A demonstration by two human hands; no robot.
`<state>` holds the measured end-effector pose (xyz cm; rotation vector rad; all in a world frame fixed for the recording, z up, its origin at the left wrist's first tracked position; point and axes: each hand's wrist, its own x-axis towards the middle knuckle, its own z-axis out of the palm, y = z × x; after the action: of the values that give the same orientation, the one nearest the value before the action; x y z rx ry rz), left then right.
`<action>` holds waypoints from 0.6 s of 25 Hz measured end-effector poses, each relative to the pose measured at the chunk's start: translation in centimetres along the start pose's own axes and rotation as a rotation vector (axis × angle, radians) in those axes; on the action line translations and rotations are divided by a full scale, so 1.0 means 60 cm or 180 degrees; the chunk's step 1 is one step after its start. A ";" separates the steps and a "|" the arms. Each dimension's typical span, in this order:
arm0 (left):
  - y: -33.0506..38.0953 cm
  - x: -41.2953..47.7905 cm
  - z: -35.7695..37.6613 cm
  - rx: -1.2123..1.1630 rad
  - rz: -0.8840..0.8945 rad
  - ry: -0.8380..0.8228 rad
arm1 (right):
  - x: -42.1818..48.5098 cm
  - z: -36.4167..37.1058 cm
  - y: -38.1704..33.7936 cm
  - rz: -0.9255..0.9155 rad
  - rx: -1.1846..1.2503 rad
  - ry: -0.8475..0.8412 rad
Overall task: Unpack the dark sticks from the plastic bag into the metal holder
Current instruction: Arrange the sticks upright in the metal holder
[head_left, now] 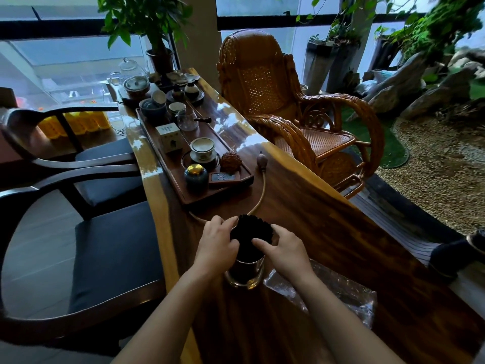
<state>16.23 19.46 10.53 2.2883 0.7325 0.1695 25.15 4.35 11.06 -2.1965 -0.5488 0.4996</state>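
A thick bundle of dark sticks stands upright in the shiny metal holder on the wooden table. The upper part of the bundle rises above the holder's rim. My left hand wraps the bundle from the left, fingers curled on the sticks. From the right, my right hand presses against the same bundle, thumb on its front. A crumpled clear plastic bag lies flat on the table just right of the holder, under my right forearm.
A long wooden tea tray with cups, jars and a small box lies beyond the holder. A cord with a bulb curves from the tray toward the holder. A rattan rocking chair stands right, dark chairs left.
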 end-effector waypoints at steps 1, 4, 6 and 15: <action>-0.007 -0.004 -0.007 -0.0171 -0.0024 -0.0087 | -0.002 -0.005 0.006 0.0056 0.0211 -0.0061; -0.024 -0.026 -0.022 -0.0018 0.0128 -0.0421 | -0.014 -0.017 0.024 0.0170 0.0691 -0.0428; -0.019 -0.033 -0.015 0.0576 0.0186 -0.0331 | -0.013 -0.016 0.030 0.0117 0.0636 -0.0614; 0.002 0.015 0.027 0.0953 0.0349 0.0618 | 0.013 -0.006 0.024 -0.0122 0.0067 -0.0581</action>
<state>17.55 18.91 9.33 2.6264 0.7731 0.3583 26.27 3.72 10.01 -2.1286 -0.6781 0.6867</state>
